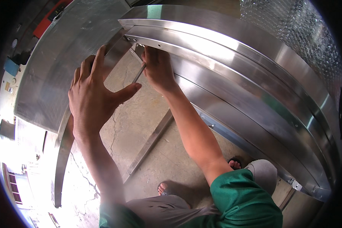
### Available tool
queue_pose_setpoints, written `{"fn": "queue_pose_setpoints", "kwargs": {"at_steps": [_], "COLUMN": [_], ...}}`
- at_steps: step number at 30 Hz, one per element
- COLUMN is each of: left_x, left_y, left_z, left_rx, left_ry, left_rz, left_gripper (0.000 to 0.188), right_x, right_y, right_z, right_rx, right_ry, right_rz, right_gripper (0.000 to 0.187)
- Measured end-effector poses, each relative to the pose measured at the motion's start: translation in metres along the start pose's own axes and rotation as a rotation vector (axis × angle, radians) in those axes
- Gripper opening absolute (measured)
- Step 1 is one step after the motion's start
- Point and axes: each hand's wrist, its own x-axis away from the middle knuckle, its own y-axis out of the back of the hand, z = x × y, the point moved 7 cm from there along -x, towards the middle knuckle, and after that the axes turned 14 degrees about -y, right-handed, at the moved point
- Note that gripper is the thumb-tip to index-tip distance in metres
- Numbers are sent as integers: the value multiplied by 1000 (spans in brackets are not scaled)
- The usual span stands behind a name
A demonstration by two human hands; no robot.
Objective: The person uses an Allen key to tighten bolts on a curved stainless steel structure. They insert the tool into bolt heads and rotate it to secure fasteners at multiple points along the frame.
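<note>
Spanning the far right, a brushed stainless steel frame [231, 57] curves smoothly above cracked concrete floor [140, 125]. The left hand [93, 95] presses its left panel, fingers spread wide. The right hand [157, 70] pinches a thin metal tool [138, 74] at the corner.

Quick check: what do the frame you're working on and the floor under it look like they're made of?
The frame looks like brushed stainless steel or similar metal: silvery, with bright streaky reflections. The floor looks like bare concrete: dull grey-beige, with thin cracks. The slim tool in the right hand looks metallic too.
</note>
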Motion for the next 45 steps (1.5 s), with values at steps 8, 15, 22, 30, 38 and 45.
{"fn": "queue_pose_setpoints", "kwargs": {"at_steps": [8,15,22,30,38,45], "left_x": [0,-5,7,0,-1,-5], "left_y": [-4,-18,9,1,-2,-2], "left_z": [2,7,0,8,8,7], "left_rx": [-99,-211,12,77,103,148], "left_ry": [27,210,-17,-14,-71,-81], "left_rz": [-69,-16,-54,132,180,207], "left_gripper": [122,124,121,119,122,119], "right_x": [9,16,11,6,20,20], "right_y": [4,2,5,0,-11,-28], "right_z": [21,27,17,4,-8,0], "right_rx": [300,486,341,128,-152,-780], "right_ry": [332,400,177,158,-23,-352], "right_rz": [-205,-350,-217,-165,-157,67], "right_gripper": [40,38,49,49,44,43]}}
